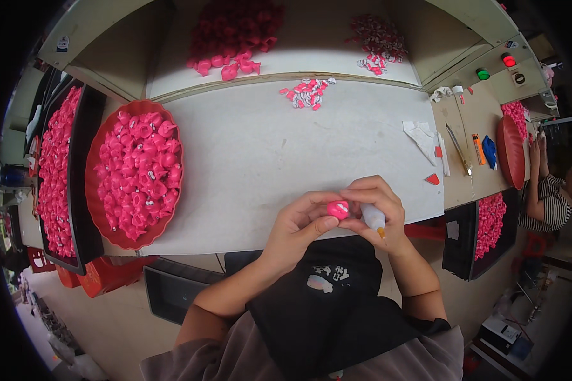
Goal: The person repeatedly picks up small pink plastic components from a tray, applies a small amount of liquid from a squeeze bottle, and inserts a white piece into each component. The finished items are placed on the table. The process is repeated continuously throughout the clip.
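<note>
Between the thumb and fingers of my left hand (302, 219) is a small rounded pink plastic figure part (337, 210) with a white patch on its upper side. My right hand (381, 206) is closed round a small translucent squeeze bottle (372, 216), its amber tip pointing down toward my wrist. The right fingertips reach over to the pink part and seem to touch it; whether they pinch a small piece there is hidden. Both hands are above the near edge of the white-covered table (254, 159).
A red scalloped bowl (90, 190) of pink parts stands at left, beside a black crate (86, 165) of more. Small pink-and-white pieces (306, 94) lie at the back. Tweezers (457, 146), an orange tube (478, 149) and a co-worker (546, 203) are at right.
</note>
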{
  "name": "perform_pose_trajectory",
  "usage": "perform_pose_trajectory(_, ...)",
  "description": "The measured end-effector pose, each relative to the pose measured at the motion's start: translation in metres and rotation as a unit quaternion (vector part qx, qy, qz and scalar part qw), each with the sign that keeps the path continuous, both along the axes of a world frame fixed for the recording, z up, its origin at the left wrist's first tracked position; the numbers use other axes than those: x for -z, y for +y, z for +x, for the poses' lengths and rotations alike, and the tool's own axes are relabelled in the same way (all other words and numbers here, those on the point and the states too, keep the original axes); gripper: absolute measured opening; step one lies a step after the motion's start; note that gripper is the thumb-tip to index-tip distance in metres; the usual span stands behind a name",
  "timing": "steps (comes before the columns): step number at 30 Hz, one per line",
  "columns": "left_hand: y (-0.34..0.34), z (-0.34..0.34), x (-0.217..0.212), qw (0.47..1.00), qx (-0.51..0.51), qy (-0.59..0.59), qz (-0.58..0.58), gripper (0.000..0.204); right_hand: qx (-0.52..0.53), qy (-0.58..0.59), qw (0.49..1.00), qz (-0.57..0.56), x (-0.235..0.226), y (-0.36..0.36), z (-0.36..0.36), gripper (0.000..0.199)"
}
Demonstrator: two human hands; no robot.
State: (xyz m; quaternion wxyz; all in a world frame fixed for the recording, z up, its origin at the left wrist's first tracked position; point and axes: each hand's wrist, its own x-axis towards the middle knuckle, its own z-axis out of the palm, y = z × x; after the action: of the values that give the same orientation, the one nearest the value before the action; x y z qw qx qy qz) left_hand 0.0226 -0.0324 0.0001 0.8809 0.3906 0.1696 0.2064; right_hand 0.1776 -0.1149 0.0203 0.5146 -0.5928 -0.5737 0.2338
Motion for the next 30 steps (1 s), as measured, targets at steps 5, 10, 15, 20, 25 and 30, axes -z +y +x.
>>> perform_pose_trajectory(5, 0.000, 0.002, -0.005, 0.999, -0.023, 0.011, 0.024, 0.040, 0.025, -0.087, 0.992, 0.084, 0.005, 0.003, -0.007, 0.034)
perform_pose_trajectory(10, 0.000, -0.003, -0.009, 1.000, -0.017, -0.002, -0.018, 0.045, 0.052, -0.089, 0.988, 0.113, 0.010, 0.005, -0.016, 0.029)
perform_pose_trajectory(15, -0.003, 0.005, -0.008, 0.999, -0.036, 0.002, 0.009, 0.040, 0.053, -0.066, 0.992, 0.094, 0.009, 0.001, -0.013, 0.029)
perform_pose_trajectory(20, 0.001, 0.005, -0.003, 0.985, -0.127, 0.025, 0.113, 0.021, 0.170, -0.121, 0.978, -0.014, -0.012, -0.013, 0.047, 0.029)
perform_pose_trajectory(25, 0.016, 0.005, -0.003, 0.999, -0.033, 0.036, -0.018, 0.032, 0.267, -0.352, 0.887, -0.136, -0.001, -0.014, 0.127, 0.022)
perform_pose_trajectory(30, 0.013, 0.008, -0.006, 0.997, -0.028, 0.074, -0.023, 0.040, 0.274, -0.324, 0.893, -0.151, 0.009, -0.002, 0.131, 0.013)
